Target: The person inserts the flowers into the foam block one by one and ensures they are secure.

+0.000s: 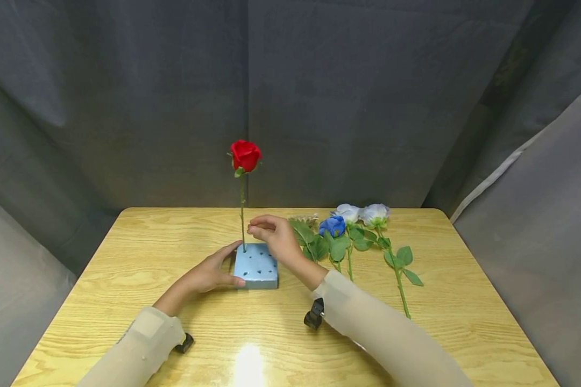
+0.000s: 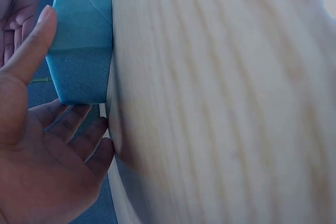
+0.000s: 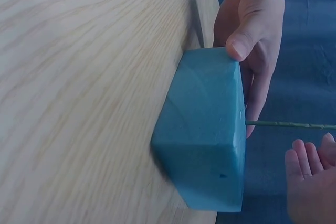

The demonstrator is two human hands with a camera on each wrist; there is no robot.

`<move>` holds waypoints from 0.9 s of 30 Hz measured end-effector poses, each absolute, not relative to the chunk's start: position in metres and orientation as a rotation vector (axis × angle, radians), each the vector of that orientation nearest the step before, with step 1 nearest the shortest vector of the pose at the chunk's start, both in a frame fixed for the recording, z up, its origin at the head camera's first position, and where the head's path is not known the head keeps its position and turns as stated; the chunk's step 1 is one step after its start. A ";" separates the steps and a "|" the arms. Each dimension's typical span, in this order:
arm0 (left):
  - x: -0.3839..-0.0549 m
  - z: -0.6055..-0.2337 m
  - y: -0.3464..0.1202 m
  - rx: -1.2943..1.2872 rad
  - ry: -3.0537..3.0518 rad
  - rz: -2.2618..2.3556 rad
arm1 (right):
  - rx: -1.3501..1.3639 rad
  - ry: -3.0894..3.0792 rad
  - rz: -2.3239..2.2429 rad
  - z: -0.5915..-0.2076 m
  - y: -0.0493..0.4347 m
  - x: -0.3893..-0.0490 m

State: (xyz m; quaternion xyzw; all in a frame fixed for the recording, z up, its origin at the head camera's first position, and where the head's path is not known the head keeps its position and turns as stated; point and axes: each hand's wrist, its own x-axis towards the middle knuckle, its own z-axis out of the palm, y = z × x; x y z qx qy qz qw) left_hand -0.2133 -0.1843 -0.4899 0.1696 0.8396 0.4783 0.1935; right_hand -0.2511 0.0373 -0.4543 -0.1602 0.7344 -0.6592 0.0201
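A light blue foam block (image 1: 255, 264) with several holes in its top sits on the table. One red rose (image 1: 245, 156) stands upright in its back left hole, its green stem (image 3: 286, 125) bare above the block. My left hand (image 1: 212, 273) grips the block from the left, thumb at the front corner and fingers along the far side, as the left wrist view shows the hand (image 2: 52, 156) around the block (image 2: 84, 66). My right hand (image 1: 281, 239) hovers above the block's right side, fingers loosely bent beside the stem with a gap between.
Right of the block lie a blue rose (image 1: 332, 226), two pale white-lilac roses (image 1: 375, 214) with leafy stems, and a small pale flower (image 1: 310, 219) by green leaves. The wooden table (image 1: 198, 344) ends at a grey curtain (image 1: 174, 107) behind.
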 end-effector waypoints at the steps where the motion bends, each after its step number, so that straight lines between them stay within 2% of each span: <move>1: -0.213 -0.490 -0.184 0.473 2.356 1.341 | -0.494 2.273 -2.055 -0.455 0.039 -0.251; 27: -0.217 -0.500 -0.187 0.460 2.347 1.350 | -0.347 2.280 -2.100 -0.464 0.088 -0.224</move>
